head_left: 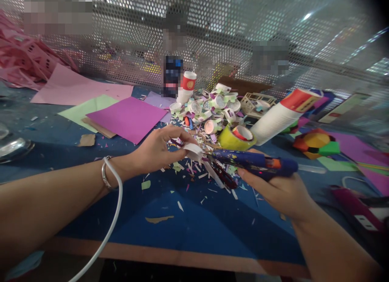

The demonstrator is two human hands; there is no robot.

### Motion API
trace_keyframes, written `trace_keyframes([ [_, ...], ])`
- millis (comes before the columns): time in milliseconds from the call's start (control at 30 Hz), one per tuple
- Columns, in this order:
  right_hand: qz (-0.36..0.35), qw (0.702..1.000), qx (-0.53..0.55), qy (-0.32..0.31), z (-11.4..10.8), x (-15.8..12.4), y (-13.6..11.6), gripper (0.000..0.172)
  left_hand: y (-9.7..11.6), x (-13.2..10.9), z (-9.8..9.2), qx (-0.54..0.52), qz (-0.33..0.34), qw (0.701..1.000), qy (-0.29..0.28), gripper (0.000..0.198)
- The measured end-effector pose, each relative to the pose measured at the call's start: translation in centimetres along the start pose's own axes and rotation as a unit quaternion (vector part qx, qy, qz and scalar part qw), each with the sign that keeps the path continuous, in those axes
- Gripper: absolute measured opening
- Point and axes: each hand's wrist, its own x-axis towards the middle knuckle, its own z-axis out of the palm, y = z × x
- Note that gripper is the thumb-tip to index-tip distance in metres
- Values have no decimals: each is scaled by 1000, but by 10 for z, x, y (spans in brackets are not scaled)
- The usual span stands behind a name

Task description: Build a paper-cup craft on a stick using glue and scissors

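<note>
My left hand [158,150] is closed in a pinch on a small white paper piece [193,150], held just above a litter of paper scraps. My right hand [275,189] is wrapped round a dark blue glue gun [255,161], paint-speckled, lying nearly level. Its nozzle points left and meets the edge of the white piece. A white cord [114,217] runs across my left wrist, beside a silver bracelet [106,174]. Both hands hover over the blue table mat [188,221].
A yellow tape roll [235,138] and a tipped stack of white paper cups [281,116] lie behind the gun. A pile of small paper rolls [212,105] sits mid-table, purple paper [127,116] and pink paper [82,89] to the left, folded coloured shapes [316,143] to the right. A perforated metal screen [212,35] closes the back.
</note>
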Motion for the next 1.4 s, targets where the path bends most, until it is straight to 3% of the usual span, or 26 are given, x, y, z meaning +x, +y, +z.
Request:
trace_keyframes([
  [400,-23,999,-41,12,-1,-5,6,12,-8,0,3,-75,-4,997,10,28],
  [633,-32,999,-28,-4,-1,-4,7,6,-8,0,2,-66,31,997,17,29],
  [933,-29,999,-34,-14,-1,-5,8,5,-9,-2,2,-51,4,999,9,28],
  [1033,-15,998,-51,-18,0,-8,12,10,-10,-2,1,-53,4,999,4,27],
  [1200,7,993,-113,29,3,-13,17,33,-11,0,1,-64,-1,998,-6,27],
  [1400,-49,988,-140,44,3,-12,19,33,-11,1,0,-70,29,997,-15,25],
])
